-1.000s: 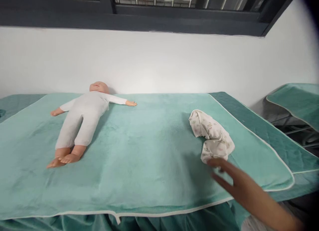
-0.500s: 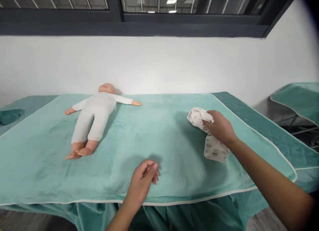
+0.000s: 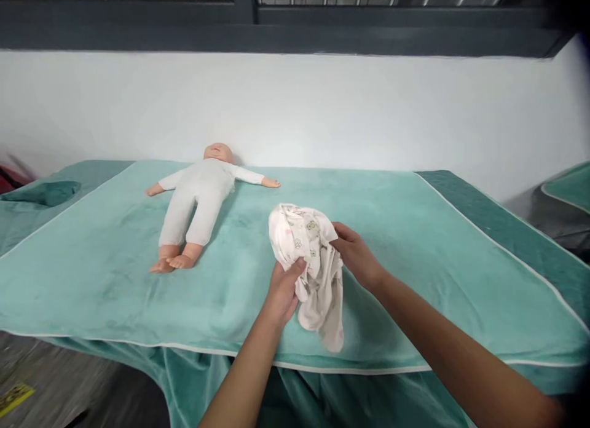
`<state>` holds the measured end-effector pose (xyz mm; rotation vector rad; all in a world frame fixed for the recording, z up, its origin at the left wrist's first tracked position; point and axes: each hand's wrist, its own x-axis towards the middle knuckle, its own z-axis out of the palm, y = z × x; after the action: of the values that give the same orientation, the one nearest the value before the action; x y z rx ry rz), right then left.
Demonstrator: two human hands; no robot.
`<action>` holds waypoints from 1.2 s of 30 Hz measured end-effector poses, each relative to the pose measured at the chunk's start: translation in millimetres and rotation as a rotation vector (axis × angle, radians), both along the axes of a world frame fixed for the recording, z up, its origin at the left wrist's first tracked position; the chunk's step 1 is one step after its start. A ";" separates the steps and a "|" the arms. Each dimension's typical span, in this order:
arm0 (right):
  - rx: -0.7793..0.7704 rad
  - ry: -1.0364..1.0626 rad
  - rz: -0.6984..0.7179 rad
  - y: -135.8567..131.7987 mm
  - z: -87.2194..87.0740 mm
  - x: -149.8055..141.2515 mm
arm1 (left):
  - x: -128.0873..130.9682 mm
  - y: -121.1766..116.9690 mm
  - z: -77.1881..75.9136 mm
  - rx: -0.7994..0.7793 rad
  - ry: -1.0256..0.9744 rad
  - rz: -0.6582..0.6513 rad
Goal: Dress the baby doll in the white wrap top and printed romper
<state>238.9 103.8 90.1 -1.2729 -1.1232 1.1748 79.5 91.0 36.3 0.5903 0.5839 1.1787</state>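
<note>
A crumpled white baby garment with a small print hangs above the middle of the teal blanket. My left hand grips its lower left side, fingers closed on the cloth. My right hand pinches its right edge. A baby doll in a white suit lies on its back at the far left of the blanket, arms spread, bare feet toward me, well apart from both hands.
The blanket covers a table that stands against a white wall under a dark window frame. A folded dark teal cloth lies at the far left. Another teal-covered surface shows at the right edge. Grey floor is at lower left.
My right hand carried the garment from the right side of the blanket to the middle and lifted it. My left hand rose from the blanket and took hold of the cloth.
</note>
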 end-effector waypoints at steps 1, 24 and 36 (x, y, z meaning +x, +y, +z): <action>-0.003 -0.041 -0.013 2.6 -9.0 -1.0 | -1.7 -0.9 0.7 -0.010 -0.027 0.021; 0.461 -0.726 -0.293 -8.8 6.2 32.6 | -12.6 2.4 0.5 -0.132 -0.178 -0.022; 0.213 -0.750 0.166 6.4 -7.3 -7.4 | -8.9 4.3 3.8 -0.157 -0.132 -0.003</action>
<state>231.5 110.2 82.8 -1.5134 -1.8710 0.6579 70.5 95.3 40.1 0.3771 0.5568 1.1474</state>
